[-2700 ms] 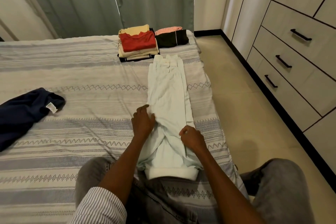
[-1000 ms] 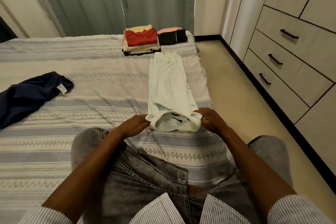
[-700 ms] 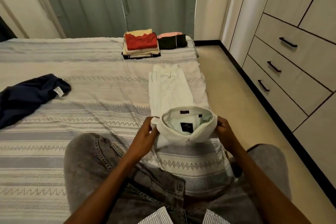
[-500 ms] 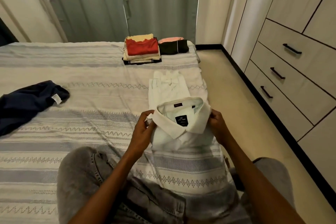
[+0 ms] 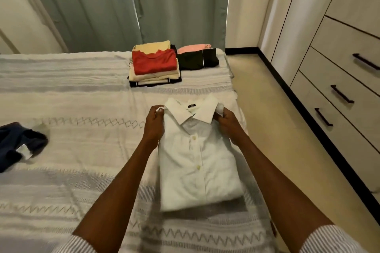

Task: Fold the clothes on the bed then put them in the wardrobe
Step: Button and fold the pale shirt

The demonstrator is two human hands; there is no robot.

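Note:
A white button-up shirt (image 5: 197, 162) lies folded into a rectangle on the striped bed (image 5: 72, 150), collar facing away from me, buttons up. My left hand (image 5: 154, 123) pinches the shirt's left shoulder beside the collar. My right hand (image 5: 227, 122) grips the right shoulder at the other collar tip. A crumpled navy garment (image 5: 14, 146) with a white tag lies unfolded at the bed's left edge of view. The wardrobe (image 5: 345, 72) with black-handled drawers stands along the right wall.
At the far end of the bed sits a folded stack with a red top (image 5: 154, 63) uppermost, and beside it a black and pink folded pile (image 5: 197, 57). A strip of beige floor (image 5: 273, 129) separates bed and wardrobe. Grey curtains (image 5: 133, 6) hang behind.
The long narrow shirt was folded in half: both hands lifted the collar end, turned it over and laid it collar-up on the bed. The view moved closer over the shirt.

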